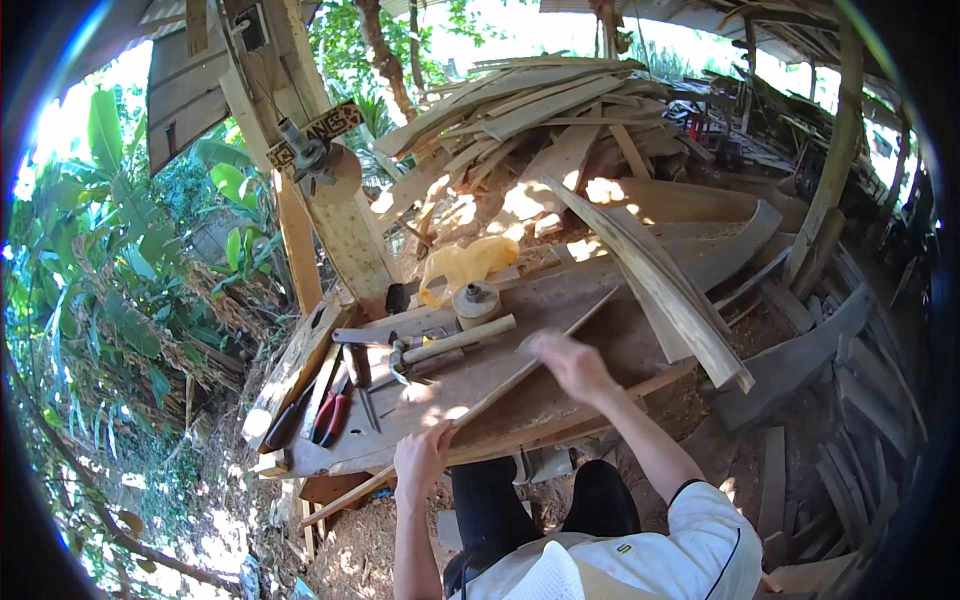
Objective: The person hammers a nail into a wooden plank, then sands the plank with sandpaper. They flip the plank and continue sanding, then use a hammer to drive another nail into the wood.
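A long thin wooden strip lies slantwise across the workbench, its near end jutting past the front edge. My left hand is closed around the strip near that edge. Over the strip's farther half is my right hand, blurred by motion, its fingers curled. Something small and pale shows at its fingertips, too smeared to name. Left of the hands lie a hammer with a wooden handle and red-handled pliers. A round container stands behind the hammer.
A crumpled yellow plastic bag lies at the bench's back. Long boards lean across its right end. A wooden post rises at the back left. Behind is a large pile of planks; offcuts cover the ground at right.
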`<state>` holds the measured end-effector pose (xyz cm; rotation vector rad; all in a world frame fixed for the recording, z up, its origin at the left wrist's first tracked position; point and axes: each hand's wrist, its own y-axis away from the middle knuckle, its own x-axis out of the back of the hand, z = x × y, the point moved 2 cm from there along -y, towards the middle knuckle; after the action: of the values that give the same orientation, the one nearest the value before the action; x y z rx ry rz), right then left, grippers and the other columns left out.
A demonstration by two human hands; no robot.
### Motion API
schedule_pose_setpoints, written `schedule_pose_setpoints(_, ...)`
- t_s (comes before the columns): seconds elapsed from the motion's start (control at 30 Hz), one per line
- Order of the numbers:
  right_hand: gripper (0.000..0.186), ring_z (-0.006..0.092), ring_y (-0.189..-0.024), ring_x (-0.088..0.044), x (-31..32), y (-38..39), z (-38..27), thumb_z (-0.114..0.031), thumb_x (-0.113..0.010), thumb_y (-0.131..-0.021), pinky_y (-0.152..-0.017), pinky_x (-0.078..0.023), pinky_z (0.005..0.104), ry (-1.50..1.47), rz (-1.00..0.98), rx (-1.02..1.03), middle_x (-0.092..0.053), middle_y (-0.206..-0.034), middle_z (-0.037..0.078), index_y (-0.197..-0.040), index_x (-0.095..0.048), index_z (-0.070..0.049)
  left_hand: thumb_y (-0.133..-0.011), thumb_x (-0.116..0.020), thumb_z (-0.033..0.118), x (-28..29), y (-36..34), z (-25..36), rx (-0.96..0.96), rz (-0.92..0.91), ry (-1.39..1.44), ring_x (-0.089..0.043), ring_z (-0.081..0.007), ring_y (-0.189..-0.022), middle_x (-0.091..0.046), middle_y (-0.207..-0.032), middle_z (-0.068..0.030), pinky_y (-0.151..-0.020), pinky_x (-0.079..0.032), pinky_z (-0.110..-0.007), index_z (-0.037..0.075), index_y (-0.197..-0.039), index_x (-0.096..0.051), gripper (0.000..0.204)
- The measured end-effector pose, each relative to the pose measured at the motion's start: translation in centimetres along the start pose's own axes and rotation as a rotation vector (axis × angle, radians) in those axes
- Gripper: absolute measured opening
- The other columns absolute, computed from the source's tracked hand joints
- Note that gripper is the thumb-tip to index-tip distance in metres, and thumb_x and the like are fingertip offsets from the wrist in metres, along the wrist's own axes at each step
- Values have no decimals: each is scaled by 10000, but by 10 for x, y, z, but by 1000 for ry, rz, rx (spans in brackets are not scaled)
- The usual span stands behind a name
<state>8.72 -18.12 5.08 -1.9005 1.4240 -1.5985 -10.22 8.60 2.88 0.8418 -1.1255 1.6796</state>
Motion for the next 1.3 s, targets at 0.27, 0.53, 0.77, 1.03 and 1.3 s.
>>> schedule_pose_setpoints(0.27,216,340,-1039,-718,10,18,-11,-154,-604,-999,-879,-598,434,44,-158,-216,-734,-1153,165,-1131,-732,-43,-966,-676,269,6,12,22,56,-105,24,-738,-343,-808,-767,-1018,-103,-722,-583,-451,176,-1163,-767,236)
schedule_pose_setpoints(0.53,308,360,-1183,-666,2,54,22,-209,-572,-1017,-986,-556,454,182,-267,-365,-705,-1238,213,-1211,-718,-20,-904,-719,122,-40,31,26,-84,125,202,-618,-304,-1296,-658,-1387,-106,-1063,-522,-400,100,-1271,-715,368)
schedule_pose_setpoints(0.77,295,410,-1307,-579,8,51,42,-199,-591,-1007,-1046,-523,439,395,-281,-349,-649,-1340,244,-1132,-739,24,-824,-780,116,-41,27,28,-40,93,197,-599,-326,-1318,-650,-1386,-162,-1147,-457,-433,39,-1262,-708,450)
schedule_pose_setpoints(1.03,303,400,-1340,-555,3,45,49,-219,-593,-1021,-1127,-446,445,54,-155,-391,-652,-1347,228,-1149,-733,17,-843,-775,116,-60,10,49,-144,202,268,-591,-350,-1325,-651,-1378,-187,-1145,-456,-444,7,-1247,-708,424)
schedule_pose_setpoints(1.3,331,372,-1335,-571,-11,54,43,-231,-561,-1039,-1156,-409,455,99,-48,-471,-667,-1331,208,-1205,-730,0,-864,-752,97,-57,7,47,-172,193,297,-617,-365,-1287,-680,-1337,-174,-1125,-470,-449,1,-1166,-740,317)
